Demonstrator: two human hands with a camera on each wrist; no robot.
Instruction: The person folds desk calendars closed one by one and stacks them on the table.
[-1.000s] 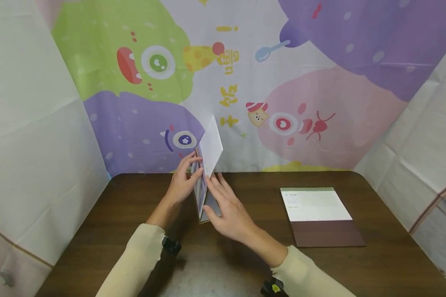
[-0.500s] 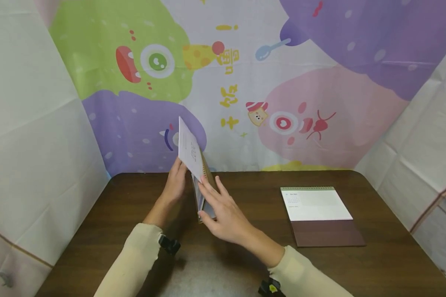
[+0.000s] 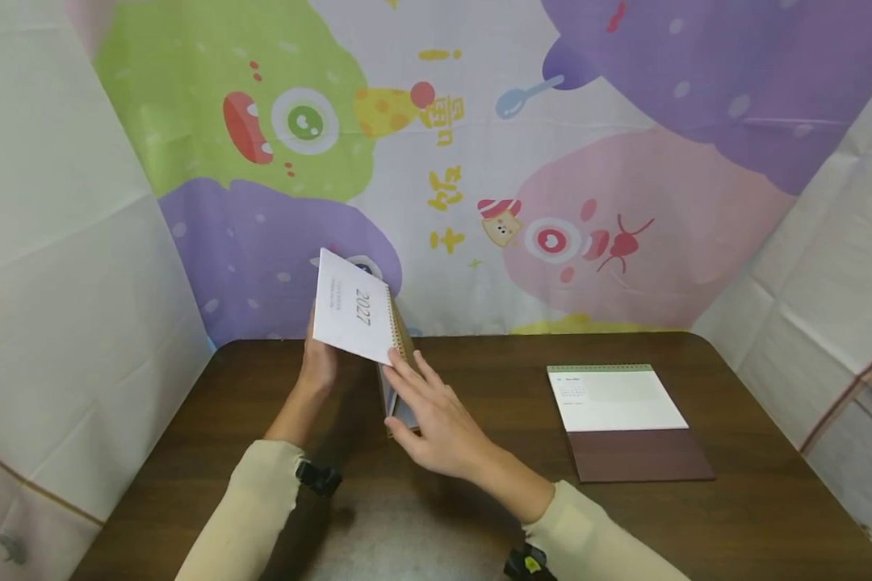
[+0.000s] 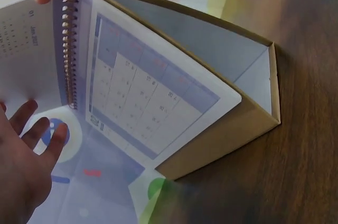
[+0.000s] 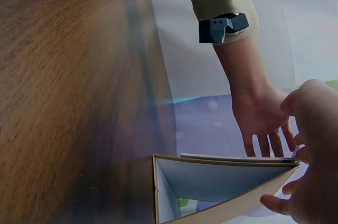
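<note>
A spiral-bound desk calendar (image 3: 398, 403) stands on its tan cardboard easel (image 4: 216, 139), triangular in section and seen end-on. Its lifted sheet, marked 2027 (image 3: 356, 311), slants out to the left of the spiral rings. Behind this sheet is my left hand (image 3: 318, 367), its fingers partly hidden in the head view. The left wrist view shows those fingers spread beside the underside of the sheet, which reads Jan 2027 (image 4: 29, 42). My right hand (image 3: 439, 415) touches the top of the easel near the rings, fingers extended. A printed calendar grid (image 4: 145, 86) faces left on the easel's side.
Another desk calendar (image 3: 618, 399), with a green top strip and brown base, lies flat on the right of the dark wooden table (image 3: 262, 516). Behind the table hangs a cartoon-printed cloth (image 3: 465, 298). White cloth walls (image 3: 80, 242) enclose the sides.
The lifted sheet has swung from the right of the rings over to the left and lower. My left hand has left the rings and moved left behind it; the right hand shifted slightly.
</note>
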